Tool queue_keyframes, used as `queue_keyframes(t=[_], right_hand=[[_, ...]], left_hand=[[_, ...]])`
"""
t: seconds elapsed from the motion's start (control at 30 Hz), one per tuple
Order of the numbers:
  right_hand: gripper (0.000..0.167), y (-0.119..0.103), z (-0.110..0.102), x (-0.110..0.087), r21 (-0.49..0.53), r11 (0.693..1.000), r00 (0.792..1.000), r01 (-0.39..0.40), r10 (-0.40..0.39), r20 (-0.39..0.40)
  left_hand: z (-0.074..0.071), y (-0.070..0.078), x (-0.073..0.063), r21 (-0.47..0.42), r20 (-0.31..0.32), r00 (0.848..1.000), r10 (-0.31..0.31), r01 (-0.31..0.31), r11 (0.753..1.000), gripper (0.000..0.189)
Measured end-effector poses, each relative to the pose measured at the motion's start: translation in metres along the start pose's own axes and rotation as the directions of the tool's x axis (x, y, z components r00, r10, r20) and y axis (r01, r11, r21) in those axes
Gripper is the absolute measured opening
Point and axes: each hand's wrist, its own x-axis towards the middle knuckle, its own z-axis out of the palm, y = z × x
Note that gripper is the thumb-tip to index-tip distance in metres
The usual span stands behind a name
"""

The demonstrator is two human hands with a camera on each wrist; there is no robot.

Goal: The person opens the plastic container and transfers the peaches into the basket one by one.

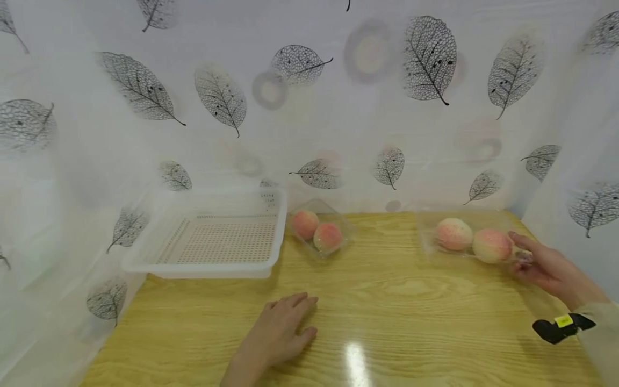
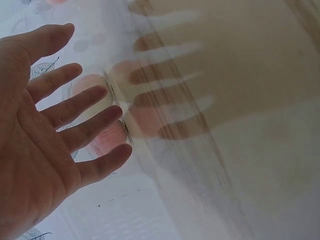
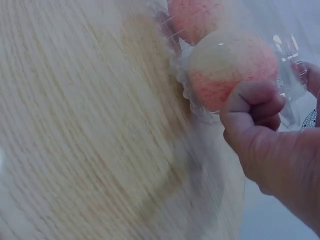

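Observation:
Near the front middle of the table, my left hand [image 1: 278, 333] hovers low with its fingers spread and nothing in it. The left wrist view shows its palm [image 2: 35, 150] and straight fingers. At the far right, my right hand [image 1: 551, 271] grips the right end of a clear plastic box [image 1: 476, 217]. Inside that box lie two peaches, a paler one [image 1: 453, 234] and a pinker one [image 1: 492, 245]. In the right wrist view, curled fingers [image 3: 255, 97] overlap the nearer peach [image 3: 232, 65] at the box's end.
A second clear box [image 1: 344, 228] with two peaches [image 1: 328, 237] stands at the back middle. Left of it is a white plastic basket [image 1: 203, 267] with a perforated bottom. A leaf-printed white curtain [image 1: 309, 123] hangs behind and beside the wooden table [image 1: 387, 322].

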Motion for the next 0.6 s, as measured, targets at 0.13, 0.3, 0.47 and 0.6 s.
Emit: queue_keyframes(t=[0.13,0.3,0.47,0.6], right_hand=[[0.016,0.006,-0.007,-0.002,0.052,0.998,0.997,0.041,-0.044,0.057],[0.015,0.011,-0.012,-0.003,0.100,0.993,0.989,0.058,-0.071,0.126],[0.017,0.015,-0.011,-0.004,0.147,0.986,0.971,0.077,-0.108,0.212],[0.023,0.019,-0.009,-0.006,0.142,0.986,0.964,0.093,-0.125,0.234]], left_hand=[[0.000,-0.001,0.000,-0.017,0.005,1.000,0.000,0.001,1.000,0.051],[0.000,-0.003,-0.002,-0.019,0.013,1.000,-0.015,0.015,1.000,0.052],[-0.002,-0.006,-0.003,-0.007,0.011,0.999,-0.040,0.040,0.999,0.058],[-0.003,-0.008,-0.003,0.017,-0.008,0.999,-0.045,0.045,0.999,0.063]])
